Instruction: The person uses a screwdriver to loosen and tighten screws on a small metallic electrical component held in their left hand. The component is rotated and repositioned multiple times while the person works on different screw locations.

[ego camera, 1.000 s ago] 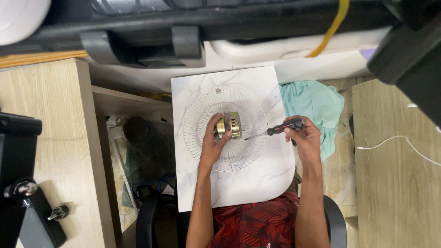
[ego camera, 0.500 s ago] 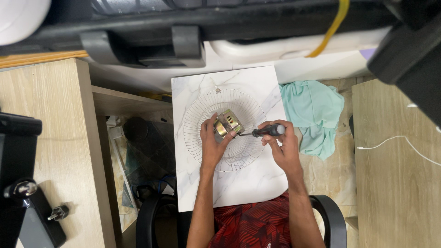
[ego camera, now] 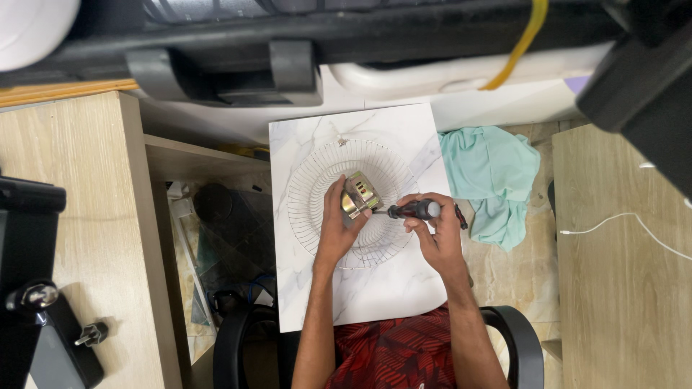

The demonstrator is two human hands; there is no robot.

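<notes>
On the white marble board [ego camera: 382, 288], seen from the head camera: round wire fan guard [ego camera: 306, 187] lying flat, small metal motor [ego camera: 358, 194] sitting at its centre. Left hand [ego camera: 337, 227] closed around the motor from below, fingers wrapped on its lower edge, pinning it against the guard. Right hand [ego camera: 436, 230] clenched on a screwdriver [ego camera: 411, 210] with a dark red-and-black handle, shaft lying nearly level and pointing left, tip meeting the motor's right side just beside the left fingertips. Second slim dark tool, hard to identify, poking out near the right hand at the board's edge. Crumpled teal cloth [ego camera: 490, 176] just right of the board, on the stone floor. Black chair [ego camera: 504, 331] under the red patterned shirt at the bottom. Wooden desk [ego camera: 68, 209] on the left with black gear at its lower corner; another wooden top [ego camera: 620, 288] on the right with a white cable [ego camera: 613, 223] trailing across it. Dark equipment and a yellow cable along the top of the view.

Likely trouble from this position: tip slipping off the screw head and jabbing the left fingers, so close to the point of contact. Also possible: motor twisting on the thin wires under sideways push, bending the guard or rounding the screw. Exact seating of the tip too small to tell.
</notes>
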